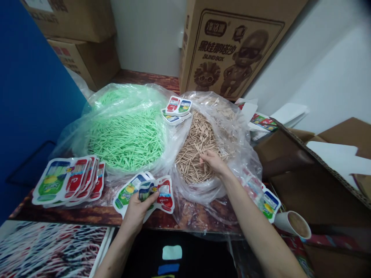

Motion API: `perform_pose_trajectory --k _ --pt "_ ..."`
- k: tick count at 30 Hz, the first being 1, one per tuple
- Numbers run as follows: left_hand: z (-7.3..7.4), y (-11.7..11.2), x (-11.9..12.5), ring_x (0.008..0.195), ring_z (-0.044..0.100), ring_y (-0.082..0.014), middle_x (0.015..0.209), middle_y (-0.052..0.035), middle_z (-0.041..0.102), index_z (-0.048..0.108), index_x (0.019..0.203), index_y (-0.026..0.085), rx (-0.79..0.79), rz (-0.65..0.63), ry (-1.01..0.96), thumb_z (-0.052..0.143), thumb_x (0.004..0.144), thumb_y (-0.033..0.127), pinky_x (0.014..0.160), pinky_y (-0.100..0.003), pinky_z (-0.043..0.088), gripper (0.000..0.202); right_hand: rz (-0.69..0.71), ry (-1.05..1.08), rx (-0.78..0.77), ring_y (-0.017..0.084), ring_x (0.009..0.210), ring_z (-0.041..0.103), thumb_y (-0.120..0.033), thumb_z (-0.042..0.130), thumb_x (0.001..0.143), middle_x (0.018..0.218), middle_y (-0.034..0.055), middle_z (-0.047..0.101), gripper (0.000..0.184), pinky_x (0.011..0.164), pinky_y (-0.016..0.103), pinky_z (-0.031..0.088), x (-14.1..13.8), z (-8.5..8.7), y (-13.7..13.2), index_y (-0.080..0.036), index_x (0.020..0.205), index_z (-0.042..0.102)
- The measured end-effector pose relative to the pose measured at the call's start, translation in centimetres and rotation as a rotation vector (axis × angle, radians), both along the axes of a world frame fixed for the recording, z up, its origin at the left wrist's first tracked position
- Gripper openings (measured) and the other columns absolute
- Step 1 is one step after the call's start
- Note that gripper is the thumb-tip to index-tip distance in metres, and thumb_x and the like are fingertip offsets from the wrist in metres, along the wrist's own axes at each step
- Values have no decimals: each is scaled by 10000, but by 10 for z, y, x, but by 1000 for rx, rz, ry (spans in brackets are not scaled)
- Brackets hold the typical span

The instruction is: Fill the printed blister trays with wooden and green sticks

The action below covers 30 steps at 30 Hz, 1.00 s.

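Observation:
My left hand [136, 210] is closed around a printed twin-pocket packet [165, 195], green on one half and red on the other. Beneath that packet another similar packet [127, 195] lies on the table. My right hand [213, 162] reaches into an open clear bag of thin brown sticks [197, 143]. Its fingertips are pinched together among the sticks; exactly how many they grip is hidden. Left of it, a second clear bag spills over with light green sticks [127, 135]. Two more packets [178, 106] lie on the plastic between the bags.
A stack of packets [62, 181] lies at the table's left. On the right are a paper cup [292, 224], another packet [271, 204] and an open carton [304, 181]. Large cardboard boxes [228, 46] stand behind, and a blue panel [37, 92] borders the left side.

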<state>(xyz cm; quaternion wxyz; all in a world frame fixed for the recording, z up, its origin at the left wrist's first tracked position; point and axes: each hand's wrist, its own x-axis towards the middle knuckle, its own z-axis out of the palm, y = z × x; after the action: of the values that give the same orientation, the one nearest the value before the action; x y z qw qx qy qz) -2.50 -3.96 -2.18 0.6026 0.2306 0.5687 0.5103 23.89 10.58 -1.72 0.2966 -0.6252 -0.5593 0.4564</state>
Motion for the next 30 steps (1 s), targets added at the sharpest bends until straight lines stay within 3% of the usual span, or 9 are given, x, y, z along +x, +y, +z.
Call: perform_pose_trajectory --k 7,16,21,24,27,30 --pt "-1 1 0 641 649 -158 698 -6 715 711 746 140 2 5 -12 828 552 293 642 -260 529 273 -11 273 -39 132 521 550 -367 679 620 536 -18 578 232 550 256 433 5 16 8 -197 641 523" --pt "-3 1 -2 702 662 -157 740 -7 727 716 769 147 11 24 -58 828 570 273 696 -256 527 261 -21 397 -13 116 502 523 -350 690 661 507 -57 527 220 565 249 436 -2 19 12 -185 762 585" --pt "-4 0 -3 692 665 -153 745 -2 731 718 786 153 2 20 -70 831 570 274 699 -258 529 272 -76 469 53 159 647 624 -396 698 676 617 -14 623 275 679 290 486 2 29 19 -205 801 545" --pt "-5 1 -4 694 666 -152 751 -1 734 721 810 155 10 29 -73 831 573 271 708 -259 530 286 -88 532 135 153 636 637 -375 661 716 662 -17 636 252 686 303 509 3 34 20 -208 845 523" --pt "-7 1 -3 692 664 -151 749 -2 734 722 822 153 10 27 -66 830 577 267 706 -255 530 291 -2 335 70 108 498 582 -272 587 762 594 -49 595 125 530 234 482 -2 30 14 -204 824 502" --pt "-9 1 -3 681 660 -144 741 -2 732 724 800 150 3 12 -58 827 584 264 689 -241 527 265 93 116 -46 71 364 473 -141 540 744 478 -85 523 70 373 169 346 -8 21 7 -193 777 507"
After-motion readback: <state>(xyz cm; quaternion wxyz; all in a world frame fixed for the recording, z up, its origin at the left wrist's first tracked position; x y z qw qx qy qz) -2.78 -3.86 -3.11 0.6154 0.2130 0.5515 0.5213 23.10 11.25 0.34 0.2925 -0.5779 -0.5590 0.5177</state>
